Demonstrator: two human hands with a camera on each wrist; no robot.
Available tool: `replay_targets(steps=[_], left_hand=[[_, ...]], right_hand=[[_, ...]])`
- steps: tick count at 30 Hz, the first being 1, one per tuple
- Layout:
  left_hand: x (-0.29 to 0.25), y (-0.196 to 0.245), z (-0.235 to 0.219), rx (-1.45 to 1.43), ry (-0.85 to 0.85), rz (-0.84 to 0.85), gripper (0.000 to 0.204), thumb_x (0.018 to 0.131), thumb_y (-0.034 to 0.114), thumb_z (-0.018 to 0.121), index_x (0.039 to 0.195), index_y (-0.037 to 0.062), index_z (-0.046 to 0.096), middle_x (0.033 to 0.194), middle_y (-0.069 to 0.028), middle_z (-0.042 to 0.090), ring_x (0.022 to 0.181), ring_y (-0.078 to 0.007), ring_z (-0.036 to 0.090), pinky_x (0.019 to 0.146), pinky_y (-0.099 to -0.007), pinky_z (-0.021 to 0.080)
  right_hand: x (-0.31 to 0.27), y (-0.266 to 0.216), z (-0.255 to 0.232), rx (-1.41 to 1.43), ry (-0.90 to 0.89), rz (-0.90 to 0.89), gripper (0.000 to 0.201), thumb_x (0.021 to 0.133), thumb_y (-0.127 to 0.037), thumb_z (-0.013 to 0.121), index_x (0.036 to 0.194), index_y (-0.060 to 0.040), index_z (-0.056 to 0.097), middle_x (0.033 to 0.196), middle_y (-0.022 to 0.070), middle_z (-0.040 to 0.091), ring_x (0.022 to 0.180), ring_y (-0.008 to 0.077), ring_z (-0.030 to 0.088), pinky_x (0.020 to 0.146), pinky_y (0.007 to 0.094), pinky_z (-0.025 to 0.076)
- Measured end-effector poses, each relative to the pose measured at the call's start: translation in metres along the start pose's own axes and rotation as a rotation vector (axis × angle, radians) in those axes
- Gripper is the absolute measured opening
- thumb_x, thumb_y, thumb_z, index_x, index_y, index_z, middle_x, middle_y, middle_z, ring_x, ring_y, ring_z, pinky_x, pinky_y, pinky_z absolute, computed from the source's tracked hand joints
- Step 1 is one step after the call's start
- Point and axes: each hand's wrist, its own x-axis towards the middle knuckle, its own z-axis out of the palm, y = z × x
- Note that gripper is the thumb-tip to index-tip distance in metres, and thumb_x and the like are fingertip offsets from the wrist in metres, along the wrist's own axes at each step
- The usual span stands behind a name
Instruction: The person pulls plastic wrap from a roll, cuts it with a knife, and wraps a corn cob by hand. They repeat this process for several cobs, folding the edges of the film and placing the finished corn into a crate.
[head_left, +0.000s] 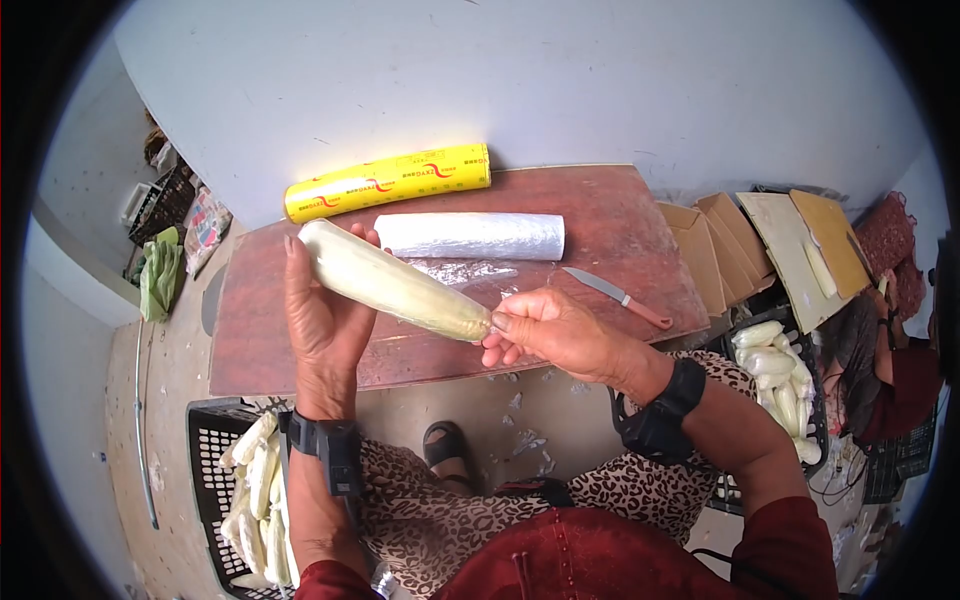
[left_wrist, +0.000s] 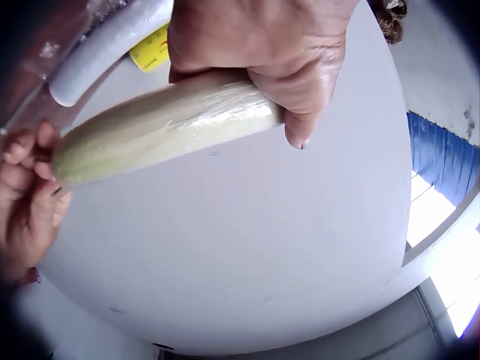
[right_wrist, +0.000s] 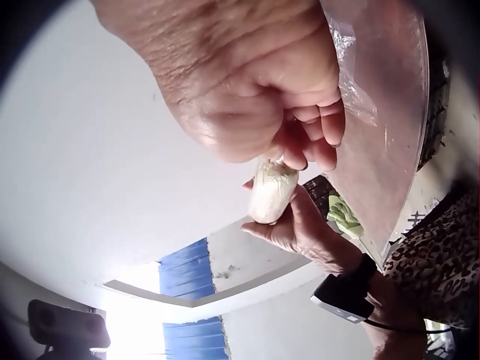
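Note:
A long pale green vegetable, resembling an ear of corn in its husk (head_left: 395, 285), is wrapped in clear film and held above the table. My left hand (head_left: 330, 315) holds its thick end, with the thumb on one side and the fingers behind it. At the narrow end, my right hand (head_left: 555, 335) pinches the tip between thumb and fingers. In the left wrist view the film shines on the wrapped piece (left_wrist: 172, 127). The right wrist view shows the piece (right_wrist: 271, 191) end-on below my right hand (right_wrist: 247, 90).
On the red-brown table (head_left: 600, 200) lie a yellow roll (head_left: 390, 182), a roll of clear film (head_left: 475, 236) and a knife (head_left: 615, 295). Crates of pale wrapped pieces (head_left: 262, 490) stand at lower left and right (head_left: 775, 370). Cardboard boxes (head_left: 700, 255) are right of the table.

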Motion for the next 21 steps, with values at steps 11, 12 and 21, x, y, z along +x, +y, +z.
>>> replay_targets(steps=[11, 12, 21], left_hand=[[0.007, 0.001, -0.005, 0.042, -0.136, 0.056, 0.053, 0.092, 0.034, 0.060, 0.133, 0.0045, 0.042, 0.125, -0.0180, 0.056, 0.118, -0.0286, 0.054, 0.106, -0.0464, 0.040], [0.006, -0.001, -0.004, 0.035, -0.128, 0.050, 0.054, 0.092, 0.033, 0.059, 0.134, 0.0040, 0.041, 0.126, -0.0194, 0.055, 0.119, -0.0297, 0.053, 0.106, -0.0469, 0.040], [0.004, -0.008, -0.001, -0.031, -0.155, -0.057, 0.063, 0.090, 0.043, 0.060, 0.136, 0.0055, 0.038, 0.131, -0.0221, 0.050, 0.121, -0.0328, 0.050, 0.106, -0.0464, 0.040]], right_hand=[[0.002, 0.004, -0.004, 0.042, 0.242, -0.152, 0.020, 0.097, -0.015, 0.051, 0.096, 0.0033, 0.060, 0.088, 0.0107, 0.067, 0.078, 0.0119, 0.063, 0.069, 0.0235, 0.050], [0.003, 0.005, -0.004, 0.090, 0.243, -0.188, 0.019, 0.097, -0.014, 0.052, 0.096, 0.0033, 0.060, 0.089, 0.0106, 0.067, 0.079, 0.0122, 0.064, 0.068, 0.0233, 0.050], [0.004, 0.006, -0.005, 0.158, 0.162, -0.313, 0.010, 0.094, -0.009, 0.057, 0.094, 0.0017, 0.057, 0.092, 0.0091, 0.066, 0.081, 0.0123, 0.065, 0.068, 0.0226, 0.050]])
